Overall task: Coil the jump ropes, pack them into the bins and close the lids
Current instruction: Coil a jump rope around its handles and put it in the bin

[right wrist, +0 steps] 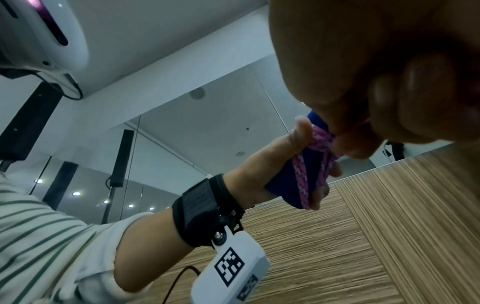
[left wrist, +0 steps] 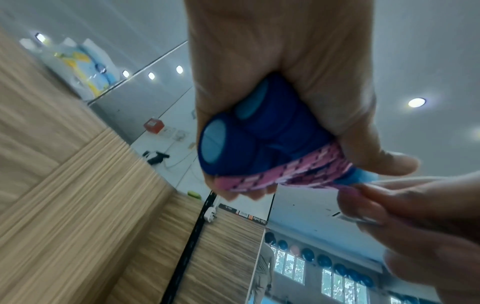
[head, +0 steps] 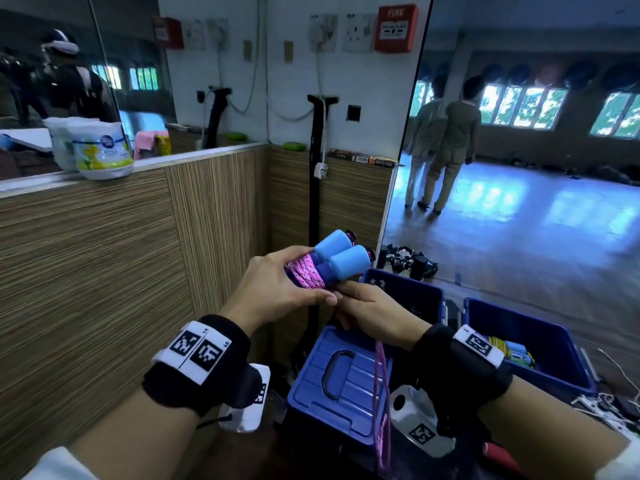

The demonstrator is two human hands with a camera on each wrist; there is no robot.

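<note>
My left hand (head: 277,289) (left wrist: 283,86) grips the two blue jump rope handles (head: 341,259) (left wrist: 249,131) held side by side, with pink braided rope (head: 306,273) (left wrist: 280,174) wound several turns around them. My right hand (head: 372,313) (right wrist: 389,102) pinches the pink rope just under the handles, close to the left thumb. A loose length of the rope (head: 381,403) hangs down from the right hand over a closed blue bin lid (head: 337,379). In the right wrist view the left hand (right wrist: 293,164) shows the rope (right wrist: 302,181) crossing the dark blue handles.
An open blue bin (head: 530,344) at the right holds a yellow and blue item. Another open blue bin (head: 408,292) stands behind the closed one. A wood-grain wall panel (head: 104,254) fills the left. Cables (head: 609,407) lie at the far right. A person (head: 446,150) walks in the hall.
</note>
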